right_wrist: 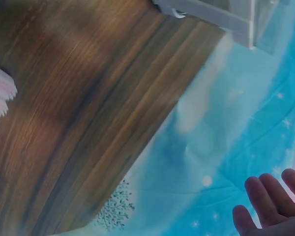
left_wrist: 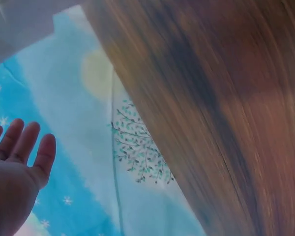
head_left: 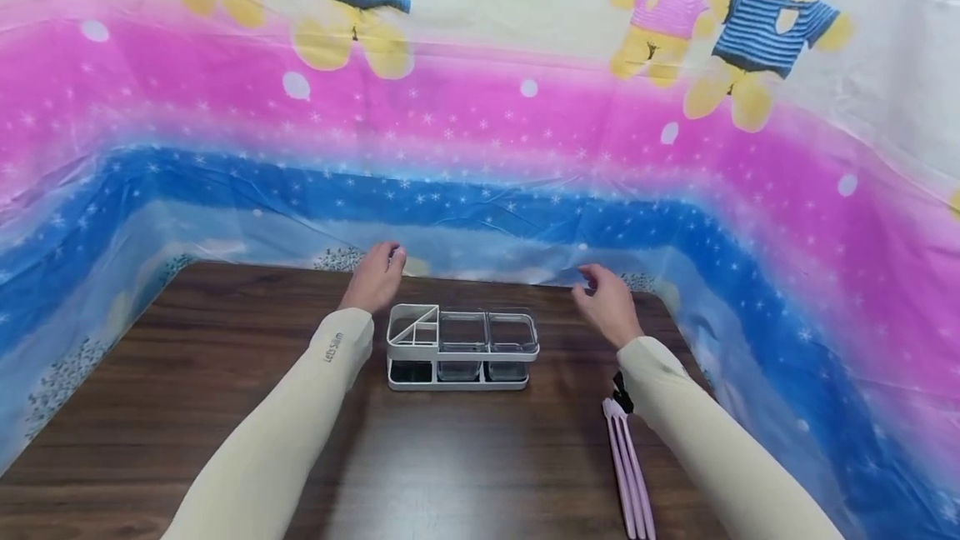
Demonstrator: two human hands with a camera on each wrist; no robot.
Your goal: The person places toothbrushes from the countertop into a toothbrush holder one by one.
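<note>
A white rack [head_left: 457,351] with two levels stands upright on the table, holding two clear square containers [head_left: 462,332] on its right side. Its left section has slanted and straight dividers. My left hand [head_left: 375,277] is in the air by the rack's far left corner, fingers relaxed and holding nothing; its spread fingers show in the left wrist view. Off the rack's right end, my right hand [head_left: 607,304] is raised with loosely bent fingers and nothing in them. In the right wrist view, that hand [right_wrist: 275,211] is apart from the rack [right_wrist: 216,19].
Several long pink utensils [head_left: 628,469] lie side by side on the brown wooden table [head_left: 442,473], below my right forearm. Behind the table's far edge hangs a blue and pink cloth [head_left: 465,132] printed with bears, which also closes off both sides.
</note>
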